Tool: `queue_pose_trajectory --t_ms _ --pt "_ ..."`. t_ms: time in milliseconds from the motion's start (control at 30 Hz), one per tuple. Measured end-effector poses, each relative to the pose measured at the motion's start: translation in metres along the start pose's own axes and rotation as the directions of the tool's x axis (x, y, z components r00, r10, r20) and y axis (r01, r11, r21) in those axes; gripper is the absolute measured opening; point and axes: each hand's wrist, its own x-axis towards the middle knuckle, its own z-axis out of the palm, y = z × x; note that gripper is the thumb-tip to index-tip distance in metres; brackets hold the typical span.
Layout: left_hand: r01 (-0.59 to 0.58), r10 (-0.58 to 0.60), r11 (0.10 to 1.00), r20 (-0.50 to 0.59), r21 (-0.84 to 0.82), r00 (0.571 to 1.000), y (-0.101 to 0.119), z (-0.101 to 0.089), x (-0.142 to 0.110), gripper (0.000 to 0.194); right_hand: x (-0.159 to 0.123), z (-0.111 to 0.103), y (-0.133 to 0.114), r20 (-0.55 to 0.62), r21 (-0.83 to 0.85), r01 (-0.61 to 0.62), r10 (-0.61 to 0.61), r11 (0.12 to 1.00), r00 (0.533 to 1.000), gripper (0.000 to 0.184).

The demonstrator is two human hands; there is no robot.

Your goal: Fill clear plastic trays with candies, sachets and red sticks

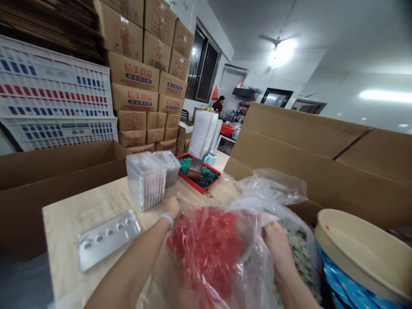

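A clear plastic bag [257,266] with red contents [212,249] lies at the front of the table, between my two arms. At its far left edge, my left hand [173,207] is closed on the film, with a light band around the wrist. My right hand [275,236] grips the bag's upper right edge, fingers wrapped round the plastic. What the red pieces are, I cannot make out through the film. Stacked clear plastic trays [146,180] stand just beyond my left hand. Farther left lies a single silvery tray [109,240] with several round hollows.
A red-rimmed tray [203,189] holds green pieces and a brown block; a blue cup [210,158] stands behind it. At right are a bag of greenish pieces [296,253], a cream basin [363,249] and a large open carton [289,141]. Stacked cartons [137,75] and a distant person [218,104] are behind.
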Motion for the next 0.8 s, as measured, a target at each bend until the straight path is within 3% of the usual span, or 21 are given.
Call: queue_pose_trajectory --t_ms 67,167,300,367,467,533,600,633,700,767,800 --pt "0.15 -0.149 0.981 -0.014 0.123 0.989 -0.003 0.007 0.018 0.025 0.01 0.01 -0.013 -0.049 0.175 -0.089 0.099 0.98 0.994 0.021" --pt "0.263 -0.263 0.929 -0.036 0.26 0.964 -0.003 0.007 0.047 0.025 0.023 0.019 -0.027 -0.036 0.291 -0.074 0.089 0.954 0.995 0.02" --pt "0.299 -0.302 0.888 -0.046 0.348 0.952 -0.001 -0.001 0.068 0.026 0.037 0.024 -0.043 -0.067 0.304 -0.044 0.067 0.952 0.996 0.021" --pt "0.295 -0.303 0.883 -0.037 0.366 0.952 0.003 -0.004 0.071 0.027 0.044 0.026 -0.049 -0.106 0.292 -0.041 0.075 0.956 0.992 0.02" --pt "0.253 -0.26 0.891 -0.032 0.377 0.965 0.021 -0.01 0.065 0.033 0.055 0.027 -0.051 -0.076 0.226 -0.016 0.034 0.974 0.997 0.017" --pt "0.199 -0.2 0.905 -0.038 0.375 0.979 0.04 -0.02 0.045 0.039 0.06 0.027 -0.047 -0.033 0.182 0.011 -0.006 0.983 0.999 0.016" --pt "0.078 -0.076 0.943 -0.019 0.323 0.997 0.061 -0.031 0.007 0.044 0.063 0.028 -0.042 -0.02 0.18 0.01 -0.007 0.984 1.0 0.014" --pt "-0.081 0.081 0.977 0.006 0.199 0.997 0.071 -0.035 -0.019 0.047 0.064 0.028 -0.04 -0.023 0.197 -0.009 0.014 0.98 1.0 0.014" --pt "-0.391 0.39 0.92 0.049 0.029 0.92 0.089 -0.037 -0.076 0.061 0.063 0.031 -0.038 -0.042 0.254 -0.065 0.079 0.965 0.996 0.012" --pt "-0.577 0.568 0.816 0.149 0.02 0.809 0.102 -0.033 -0.124 0.061 0.062 0.036 -0.04 -0.065 0.319 -0.11 0.138 0.941 0.988 0.009" --pt "-0.616 0.6 0.786 0.177 0.051 0.78 0.109 -0.029 -0.139 0.057 0.061 0.039 -0.042 -0.072 0.343 -0.119 0.152 0.932 0.986 0.008"
